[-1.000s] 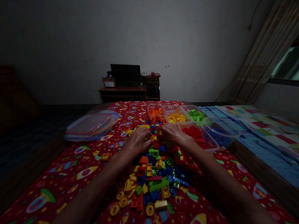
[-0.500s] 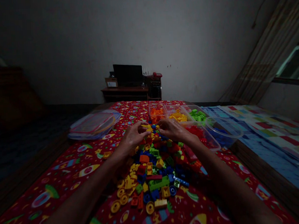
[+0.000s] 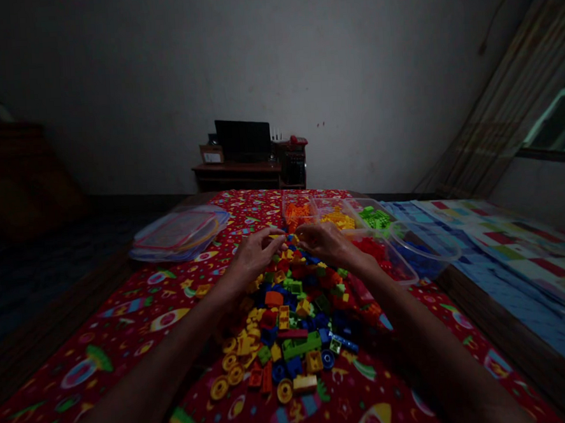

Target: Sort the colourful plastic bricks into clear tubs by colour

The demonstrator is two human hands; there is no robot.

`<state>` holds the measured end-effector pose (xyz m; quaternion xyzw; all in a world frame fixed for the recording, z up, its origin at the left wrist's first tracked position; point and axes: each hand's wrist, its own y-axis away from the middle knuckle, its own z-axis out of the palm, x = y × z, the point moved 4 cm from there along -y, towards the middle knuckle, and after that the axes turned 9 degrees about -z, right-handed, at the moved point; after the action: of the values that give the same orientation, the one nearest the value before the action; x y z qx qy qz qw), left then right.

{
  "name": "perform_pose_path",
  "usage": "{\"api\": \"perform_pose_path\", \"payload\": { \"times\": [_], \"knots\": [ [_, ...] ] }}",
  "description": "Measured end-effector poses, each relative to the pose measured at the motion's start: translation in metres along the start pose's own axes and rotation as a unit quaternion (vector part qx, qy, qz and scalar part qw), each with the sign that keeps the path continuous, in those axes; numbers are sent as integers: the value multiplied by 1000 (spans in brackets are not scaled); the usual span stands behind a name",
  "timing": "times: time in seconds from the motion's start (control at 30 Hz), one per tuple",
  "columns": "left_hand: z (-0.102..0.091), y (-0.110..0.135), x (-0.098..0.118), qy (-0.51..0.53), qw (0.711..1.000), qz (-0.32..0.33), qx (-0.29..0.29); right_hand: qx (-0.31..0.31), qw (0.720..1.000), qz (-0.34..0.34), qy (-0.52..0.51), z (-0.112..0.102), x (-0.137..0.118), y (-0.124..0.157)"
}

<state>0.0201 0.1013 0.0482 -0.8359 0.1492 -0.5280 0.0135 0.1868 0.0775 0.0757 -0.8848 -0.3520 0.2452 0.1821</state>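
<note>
Over the far end of a mixed pile of plastic building blocks, my left hand is closed, thumb and fingers pinching a yellow building block that is mostly covered. My right hand faces it a short gap away, fingers curled together. A speck of yellow shows by its fingertips, but what it grips is too small and dark to make out. The pile holds yellow, blue, green, red and orange pieces, with yellow wheels at its near left edge.
Clear plastic boxes hold sorted blocks: orange, yellow, green, red and blue. Stacked clear lids lie left on the red patterned cloth. A monitor stands on a desk by the wall.
My left fingers have closed further, covering more of the yellow block. My right hand has stayed almost in place, its fingers slightly more curled. The pile looks the same.
</note>
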Motion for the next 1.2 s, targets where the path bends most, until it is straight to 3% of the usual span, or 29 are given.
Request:
{"api": "perform_pose_path", "payload": {
  "times": [0.1,0.23,0.33,0.47,0.67,0.83,0.93,1.07,1.2],
  "knots": [
    [-4,2,3,-61,998,21,18,66,995,48,51,-22,28,3],
    [-5,5,6,-145,988,53,25,169,967,141,125,-48,73,11],
    [0,5,2,-217,969,110,31,164,963,168,136,-51,96,16],
    [11,5,-10,-265,942,206,12,164,960,176,145,-56,102,18],
    [19,4,-17,-267,935,232,-26,192,962,163,105,-73,78,13],
    [15,3,-11,-264,941,210,-24,116,986,95,72,-56,43,3],
    [12,2,-12,-273,944,185,-11,19,998,45,43,-29,22,1],
    [10,-1,-17,-292,946,142,-6,-120,991,2,62,10,-3,2],
    [8,-2,-17,-314,940,133,-22,-140,983,-22,115,34,-9,6]
  ]
}}
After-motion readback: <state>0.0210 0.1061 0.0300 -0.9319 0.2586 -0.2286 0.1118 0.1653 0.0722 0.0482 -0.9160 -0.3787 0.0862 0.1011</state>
